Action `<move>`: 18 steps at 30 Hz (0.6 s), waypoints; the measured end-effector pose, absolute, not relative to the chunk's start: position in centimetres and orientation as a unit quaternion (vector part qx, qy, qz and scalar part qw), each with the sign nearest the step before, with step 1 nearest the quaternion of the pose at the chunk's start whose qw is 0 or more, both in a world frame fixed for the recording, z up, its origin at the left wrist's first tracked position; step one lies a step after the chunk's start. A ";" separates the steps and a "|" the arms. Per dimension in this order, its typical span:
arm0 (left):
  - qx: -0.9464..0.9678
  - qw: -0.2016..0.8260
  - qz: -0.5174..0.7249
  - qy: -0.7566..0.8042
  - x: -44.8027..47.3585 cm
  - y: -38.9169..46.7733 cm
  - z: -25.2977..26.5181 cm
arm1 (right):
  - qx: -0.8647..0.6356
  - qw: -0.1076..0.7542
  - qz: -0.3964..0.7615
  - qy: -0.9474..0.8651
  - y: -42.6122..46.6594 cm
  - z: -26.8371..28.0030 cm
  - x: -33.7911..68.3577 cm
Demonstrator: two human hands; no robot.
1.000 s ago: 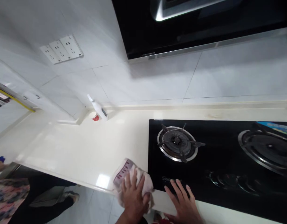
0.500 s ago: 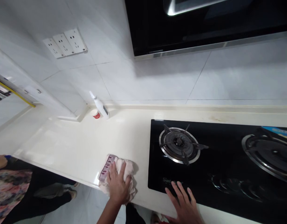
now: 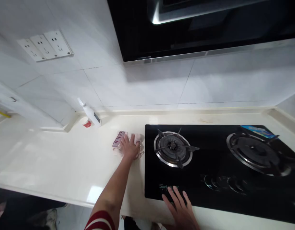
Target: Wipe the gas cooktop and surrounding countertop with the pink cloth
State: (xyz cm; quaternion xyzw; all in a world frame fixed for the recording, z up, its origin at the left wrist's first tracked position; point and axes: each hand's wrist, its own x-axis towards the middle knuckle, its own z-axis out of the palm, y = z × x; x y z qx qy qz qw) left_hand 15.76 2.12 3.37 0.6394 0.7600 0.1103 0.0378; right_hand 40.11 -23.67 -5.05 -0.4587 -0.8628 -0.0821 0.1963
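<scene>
My left hand (image 3: 129,147) presses on a folded pink cloth (image 3: 137,138) with a purple patterned band, its fingers bent over the top. The cloth lies on the cream counter (image 3: 73,166), just left of the black gas stove (image 3: 197,195). Part of the cloth is hidden beneath the hand. My right hand (image 3: 181,207) rests at the stove's front edge with fingers spread and nothing in them, the tips on the glass by the lettering.
A white bottle (image 3: 92,115) and a red-and-white paper cup (image 3: 85,122) stand by the wall. The left burner (image 3: 172,146) has a raised pan support. A black range hood (image 3: 197,35) hangs above. Another person's shoe (image 3: 51,218) shows at lower left.
My left hand has slid the cloth from the counter's front edge back toward the wall, close beside the stove. My right hand stays at the stove edge. The view has shifted to the right.
</scene>
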 end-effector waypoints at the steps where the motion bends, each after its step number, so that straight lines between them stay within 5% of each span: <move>1: 0.653 0.050 0.118 0.746 17.0 2.6 3.3 | -0.461 0.195 -0.077 -0.862 -23.7 -5.0 40.1; 18: 0.785 0.106 0.162 0.588 17.4 -16.8 2.2 | -0.494 0.168 -0.043 -0.852 -23.9 -3.8 39.5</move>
